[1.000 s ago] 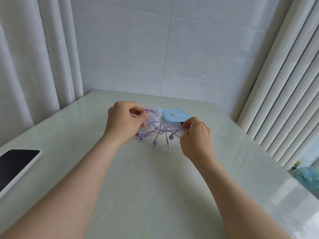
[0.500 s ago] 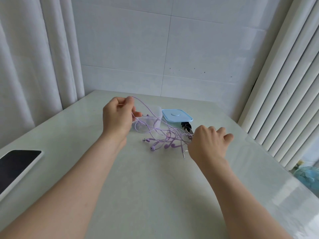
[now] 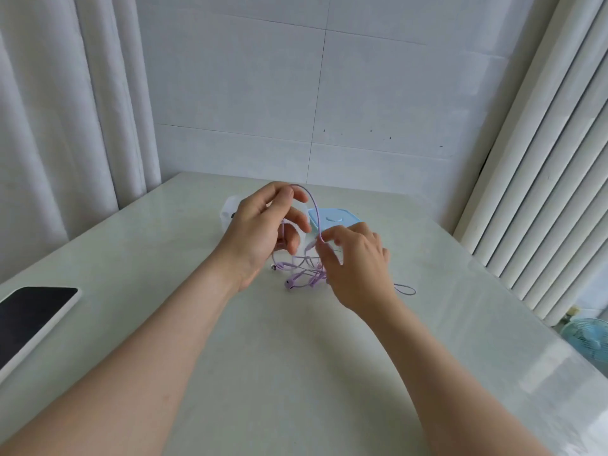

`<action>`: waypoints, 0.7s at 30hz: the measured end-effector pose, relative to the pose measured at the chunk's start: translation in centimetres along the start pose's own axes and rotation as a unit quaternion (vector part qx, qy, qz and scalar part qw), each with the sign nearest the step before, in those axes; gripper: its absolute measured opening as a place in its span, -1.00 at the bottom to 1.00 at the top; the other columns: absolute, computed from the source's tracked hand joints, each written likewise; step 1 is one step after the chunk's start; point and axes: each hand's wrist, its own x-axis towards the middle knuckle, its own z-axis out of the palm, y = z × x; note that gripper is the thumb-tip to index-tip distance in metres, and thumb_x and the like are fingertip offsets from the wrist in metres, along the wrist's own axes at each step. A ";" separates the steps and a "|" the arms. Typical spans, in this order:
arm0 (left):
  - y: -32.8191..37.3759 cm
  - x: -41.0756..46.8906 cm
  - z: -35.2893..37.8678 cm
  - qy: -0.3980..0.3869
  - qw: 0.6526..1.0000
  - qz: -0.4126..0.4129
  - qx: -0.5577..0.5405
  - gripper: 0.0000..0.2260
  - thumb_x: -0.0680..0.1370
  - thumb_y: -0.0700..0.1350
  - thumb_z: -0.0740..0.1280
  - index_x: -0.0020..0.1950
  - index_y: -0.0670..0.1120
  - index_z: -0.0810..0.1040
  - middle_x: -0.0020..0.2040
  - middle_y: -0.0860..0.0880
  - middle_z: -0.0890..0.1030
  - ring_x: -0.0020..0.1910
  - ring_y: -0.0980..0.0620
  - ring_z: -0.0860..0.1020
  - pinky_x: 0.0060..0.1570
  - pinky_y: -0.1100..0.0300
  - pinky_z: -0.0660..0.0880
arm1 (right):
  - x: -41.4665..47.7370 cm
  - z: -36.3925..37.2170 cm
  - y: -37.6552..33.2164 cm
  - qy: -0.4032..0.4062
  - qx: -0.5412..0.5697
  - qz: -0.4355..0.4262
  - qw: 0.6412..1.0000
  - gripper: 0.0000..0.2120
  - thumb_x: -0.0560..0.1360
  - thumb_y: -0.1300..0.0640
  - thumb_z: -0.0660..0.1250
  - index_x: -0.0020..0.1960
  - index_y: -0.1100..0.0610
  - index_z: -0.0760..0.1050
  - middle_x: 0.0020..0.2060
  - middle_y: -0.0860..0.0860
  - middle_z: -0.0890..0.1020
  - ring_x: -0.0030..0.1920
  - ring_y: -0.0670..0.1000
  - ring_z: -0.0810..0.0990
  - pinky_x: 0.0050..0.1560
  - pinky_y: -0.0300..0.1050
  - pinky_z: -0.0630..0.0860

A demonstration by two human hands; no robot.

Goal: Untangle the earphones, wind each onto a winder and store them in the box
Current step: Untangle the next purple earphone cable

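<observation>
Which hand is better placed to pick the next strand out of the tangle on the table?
Right, most likely. The right hand pinches the earphones low on the cord, just above the tangle; the left hand holds the cord's loop up, anchoring it.

A phone (image 3: 29, 320) lies at the table's (image 3: 263, 373) left edge.

The left hand (image 3: 260, 232) and right hand (image 3: 358, 261) pinch an arching cable (image 3: 315, 207) of the purple earphones (image 3: 304, 274) tangled on the table (image 3: 296, 373).
</observation>
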 end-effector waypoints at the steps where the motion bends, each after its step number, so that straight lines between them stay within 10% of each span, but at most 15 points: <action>1: -0.2 0.1 0.0 0.015 0.998 0.022 0.061 -0.76 0.76 -0.06 0.18 0.08 -0.12 0.59 -0.28 -0.11 0.61 -0.43 -0.06 0.39 -0.38 0.20 0.36 | 0.3 0.0 0.4 0.039 0.012 -0.003 0.999 -0.82 0.68 -0.02 0.30 0.15 -0.06 0.66 0.07 0.00 0.56 0.13 0.11 0.50 0.11 0.00 0.34; 5: -1.4 0.0 0.0 0.039 0.953 0.048 0.298 -0.80 0.56 0.12 0.46 -0.09 0.01 0.65 -0.37 -0.01 0.61 -0.37 0.06 0.47 -0.27 0.19 0.41 | 1.1 -1.3 1.1 0.173 0.071 0.008 0.982 -0.72 0.70 0.08 0.27 -0.08 0.14 0.68 -0.25 0.05 0.65 -0.20 0.14 0.56 -0.17 -0.05 0.31; 9: -2.5 0.0 -0.6 0.134 0.792 0.078 0.590 -0.54 0.32 0.50 0.39 -0.20 0.11 0.60 -0.29 0.14 0.55 0.01 -0.02 0.43 -0.07 0.07 0.16 | 1.0 -3.6 -0.2 0.142 0.366 0.160 0.906 -0.60 0.74 -0.06 0.17 -0.02 0.15 0.66 -0.26 0.06 0.76 -0.33 0.07 0.70 -0.30 -0.11 0.57; 15: -3.0 0.0 -1.1 0.150 0.733 0.111 0.654 -0.65 0.32 0.20 0.51 -0.01 0.07 0.58 -0.09 0.04 0.50 0.07 -0.13 0.32 -0.12 0.06 0.03 | 0.4 -4.9 -1.8 0.048 0.515 0.249 0.819 -0.35 0.60 -0.39 0.21 -0.14 0.16 0.72 -0.42 0.06 0.62 -0.09 0.13 0.75 0.09 0.01 0.59; 18: -3.0 0.2 -1.3 0.153 0.718 0.095 0.672 -0.59 0.30 0.12 0.56 0.06 0.06 0.55 -0.06 0.03 0.53 0.09 -0.13 0.30 -0.14 0.06 0.00 | 0.3 -5.3 -2.2 0.039 0.581 0.245 0.775 -0.48 0.55 -0.32 0.37 -0.15 0.17 0.55 -0.49 -0.03 0.34 -0.30 0.12 0.69 -0.13 -0.04 0.54; 21: -2.9 0.3 -1.5 0.145 0.697 0.079 0.698 -0.53 0.27 0.02 0.60 0.10 0.04 0.53 -0.04 0.01 0.50 0.08 -0.13 0.29 -0.15 0.05 -0.01 | 0.1 -5.6 -2.2 0.072 0.547 0.217 0.805 -0.55 0.54 -0.24 0.44 -0.11 0.17 0.57 -0.45 -0.06 0.24 -0.45 0.00 0.28 -0.32 -0.10 0.26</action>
